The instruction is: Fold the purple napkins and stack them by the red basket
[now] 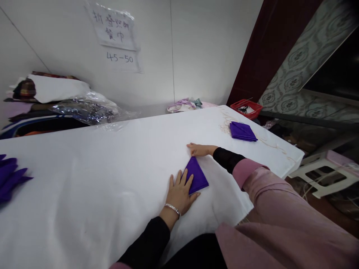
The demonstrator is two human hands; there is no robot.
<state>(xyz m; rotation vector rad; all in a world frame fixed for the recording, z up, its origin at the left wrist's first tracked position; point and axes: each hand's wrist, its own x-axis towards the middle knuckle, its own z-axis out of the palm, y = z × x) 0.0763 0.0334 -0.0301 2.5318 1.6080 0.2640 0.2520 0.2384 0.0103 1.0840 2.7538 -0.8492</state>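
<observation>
A purple cloth napkin (198, 175), folded into a small pointed shape, lies on the white tablecloth (134, 164) in front of me. My left hand (179, 192) rests flat on its left part with fingers spread, covering some of it. At the far tip is my right hand (199, 150), with one finger stretched to the left and the other fingertips closed on the corner. Another folded purple napkin (242, 131) lies farther back on the right. At the left edge, purple cloth (12, 177) with several pointed petals is partly out of view.
Piled fabrics (58, 87) and clear plastic wrap (95, 108) sit at the back left. Small cloths (182, 105) lie by the wall under a handwritten paper sign (114, 30). Beyond the right corner are a red basket (254, 107) and a white and pink stool (322, 175).
</observation>
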